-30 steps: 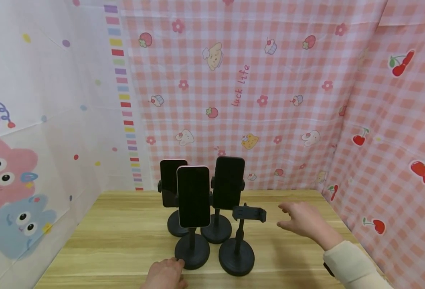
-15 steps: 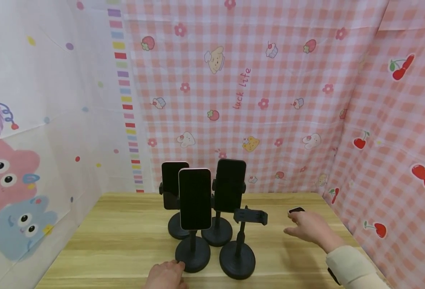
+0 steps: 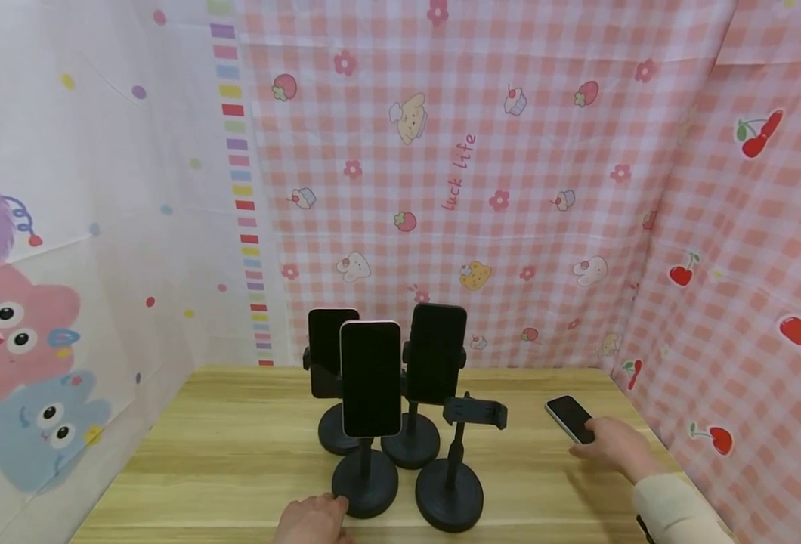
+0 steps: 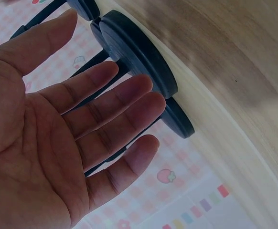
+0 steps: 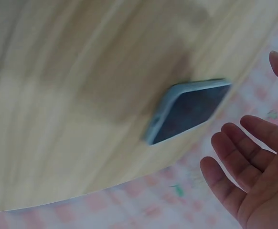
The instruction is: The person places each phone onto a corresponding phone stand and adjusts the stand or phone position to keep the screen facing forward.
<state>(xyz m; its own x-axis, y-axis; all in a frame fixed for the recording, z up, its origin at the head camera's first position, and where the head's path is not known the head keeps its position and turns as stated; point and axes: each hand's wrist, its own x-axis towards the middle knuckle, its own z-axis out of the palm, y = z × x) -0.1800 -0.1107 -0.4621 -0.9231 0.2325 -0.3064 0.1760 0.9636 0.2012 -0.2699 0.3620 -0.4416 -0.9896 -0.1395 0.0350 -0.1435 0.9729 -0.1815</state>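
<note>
A smartphone [image 3: 567, 418] with a pale edge lies screen up at the right of the table. My right hand [image 3: 614, 447] is over its near end; the right wrist view shows the fingers spread, loosely bent and apart from the phone [image 5: 189, 112]. At the front, my left hand [image 3: 312, 520] is beside the round base [image 3: 365, 485] of a phone stand, fingers extended and palm bare in the left wrist view. That stand carries a pink-rimmed phone [image 3: 371, 378] upright. To its right is a stand with a bare clamp [image 3: 475, 412].
Two more stands behind hold a dark phone [image 3: 437, 353] and a partly hidden phone [image 3: 324, 351]. All stand close together on the wooden table [image 3: 237, 453]. Patterned cloth [image 3: 509, 249] hangs at the back and both sides.
My right hand has moved right and toward me, uncovering the phone lying on the table. My left hand stays by the stand base. The head view has tilted slightly.
</note>
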